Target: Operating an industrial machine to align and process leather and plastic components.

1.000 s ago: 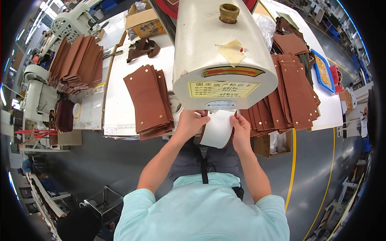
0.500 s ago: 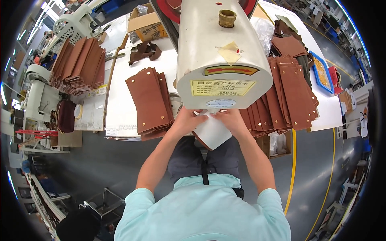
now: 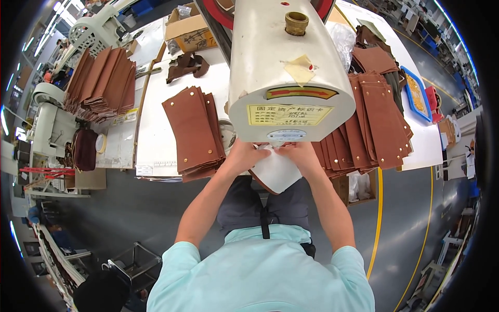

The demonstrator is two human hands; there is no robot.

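Just below the front of a large cream-coloured machine head (image 3: 291, 65), my two hands grip a brown leather panel (image 3: 276, 176) with its white backing turned up. My left hand (image 3: 246, 155) is closed on its left side, thumb on top. On the other side my right hand (image 3: 300, 155) pinches it, thumb also on the white face. The panel's far end and some of my fingertips are hidden under the machine. To the left lies a stack of brown panels with brass-coloured studs (image 3: 195, 130). A fanned pile of studded panels (image 3: 371, 122) lies to the right.
A blue tray of small gold-coloured pieces (image 3: 416, 96) sits at the table's right edge, beside a red container (image 3: 433, 102). Farther left stand more brown panels (image 3: 101, 80). A cardboard box (image 3: 191, 34) and dark scraps (image 3: 188, 67) are at the back left.
The near corner of the leather panel has shifted slightly to the right. Both hands keep their grip, almost in the same place. The machine head appears a little farther right in view.
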